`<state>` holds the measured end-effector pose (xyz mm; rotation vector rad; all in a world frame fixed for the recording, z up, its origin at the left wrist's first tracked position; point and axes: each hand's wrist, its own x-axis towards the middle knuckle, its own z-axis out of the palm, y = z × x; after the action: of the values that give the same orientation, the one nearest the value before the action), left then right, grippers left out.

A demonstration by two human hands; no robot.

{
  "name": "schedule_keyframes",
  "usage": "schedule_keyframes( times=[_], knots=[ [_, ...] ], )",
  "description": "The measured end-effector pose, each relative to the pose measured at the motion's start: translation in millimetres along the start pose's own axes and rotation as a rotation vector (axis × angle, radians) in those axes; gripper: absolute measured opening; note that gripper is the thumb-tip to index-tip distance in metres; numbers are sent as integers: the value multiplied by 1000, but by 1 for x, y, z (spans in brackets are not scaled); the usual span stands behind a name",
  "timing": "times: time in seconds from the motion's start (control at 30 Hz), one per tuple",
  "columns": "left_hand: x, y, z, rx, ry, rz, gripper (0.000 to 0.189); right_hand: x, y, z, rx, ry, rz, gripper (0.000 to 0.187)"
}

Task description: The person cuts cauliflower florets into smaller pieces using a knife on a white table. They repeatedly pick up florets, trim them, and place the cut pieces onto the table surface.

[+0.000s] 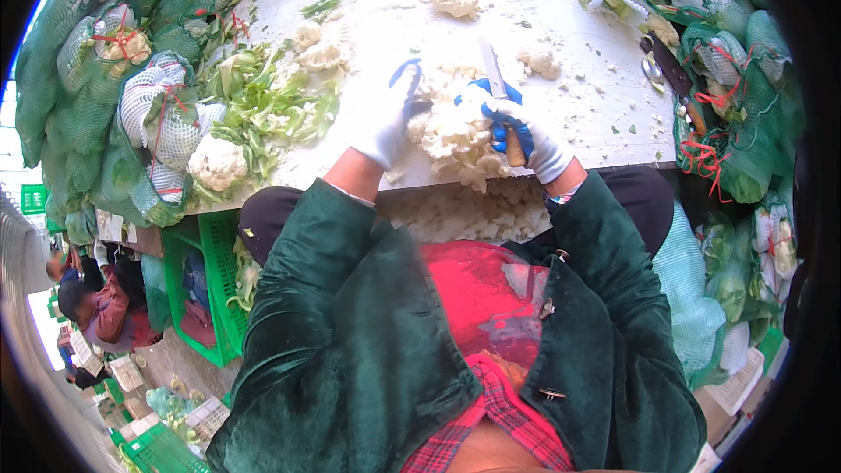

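Observation:
My right hand (pixel 531 135), in a white glove with blue coating, grips a knife by its wooden handle (pixel 515 148). The knife blade (pixel 491 66) points away from me over the table. Between my hands, cut cauliflower florets (pixel 453 131) lie heaped at the table's near edge. My left hand (pixel 389 112), gloved the same way, is beside the heap with thumb and fingers apart; its thumb is close to the florets, and I cannot tell whether it touches. More loose florets (pixel 541 62) lie beyond the right hand. Below the edge, many cut florets (pixel 473 210) show above my lap.
Trimmed leaves (pixel 276 98) and a whole cauliflower (pixel 218 163) lie at left, beside stacked green net bags (pixel 85 112). At right, a cleaver (pixel 667 69) and a peeler (pixel 652 69) lie by more net bags (pixel 742 125). A green crate (pixel 220 276) stands lower left; a person (pixel 112 309) is beyond.

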<state>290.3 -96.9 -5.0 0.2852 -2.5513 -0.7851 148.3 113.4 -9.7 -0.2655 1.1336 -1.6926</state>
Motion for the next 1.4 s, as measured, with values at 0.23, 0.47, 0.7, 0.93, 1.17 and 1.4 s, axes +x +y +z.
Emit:
schedule_keyframes(
  times=[0.23, 0.47, 0.7, 0.93, 1.17, 1.4],
  knots=[
    [6, 52, -11, -978, -58, -518, 56, 4, -2, 6, 73, 55, -74, 43],
    [1, 41, -5, -1207, -288, -509, 52, 23, 13, -13, 214, 44, 25, 39],
    [-1, 36, 1, -1312, -283, -514, 58, 29, 11, -18, 355, 117, 39, 36],
    [1, 20, 8, -1685, -197, -563, 47, 14, -11, 2, -441, 425, -316, 36],
    [-3, 0, 23, -1713, -15, -487, 44, -8, 4, 21, -1194, 174, -891, 50],
    [-7, -1, 36, -1875, 39, -464, 45, -8, 13, 30, -1284, 93, -724, 57]
  ],
)
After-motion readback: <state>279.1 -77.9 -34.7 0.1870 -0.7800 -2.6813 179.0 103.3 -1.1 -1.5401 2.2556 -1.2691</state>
